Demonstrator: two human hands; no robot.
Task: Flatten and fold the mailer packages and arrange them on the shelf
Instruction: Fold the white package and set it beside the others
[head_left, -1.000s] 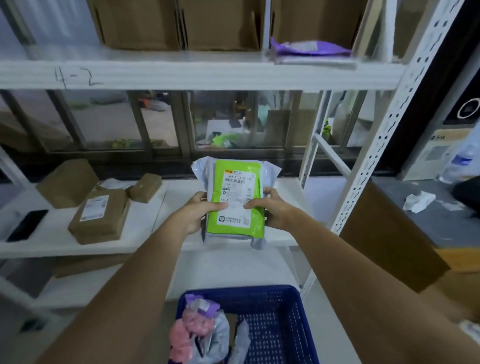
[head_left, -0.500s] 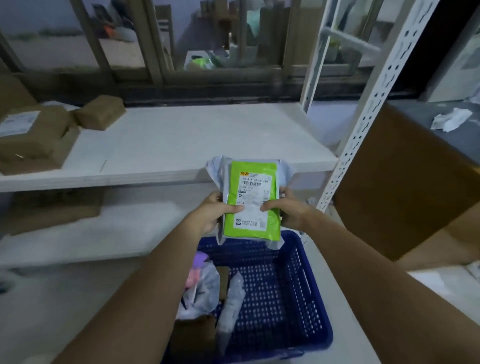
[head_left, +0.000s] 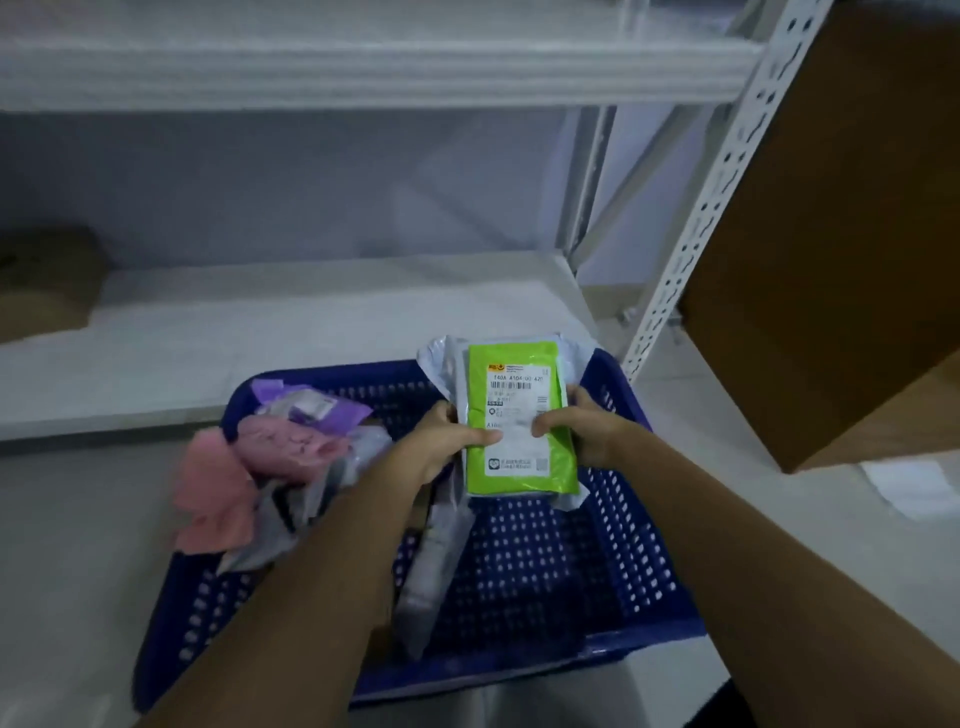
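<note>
Item: green mailer (head_left: 519, 415), white label up, held above the blue basket (head_left: 613, 566). My left hand (head_left: 441, 441) grips its left edge, thumb on the label; my right hand (head_left: 584, 434) pinches the right edge, fingers (head_left: 550, 422) curled on top. At 9 o'clock in the basket: pink and purple packages (head_left: 280, 452). At 12 o'clock: white shelf (head_left: 291, 322). At 2 o'clock: brown box (head_left: 831, 234).

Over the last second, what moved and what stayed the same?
The green mailer came down from shelf height to just above the blue basket, as the view tilted down. Left hand and right hand kept gripping its sides; basket contents look unchanged.
</note>
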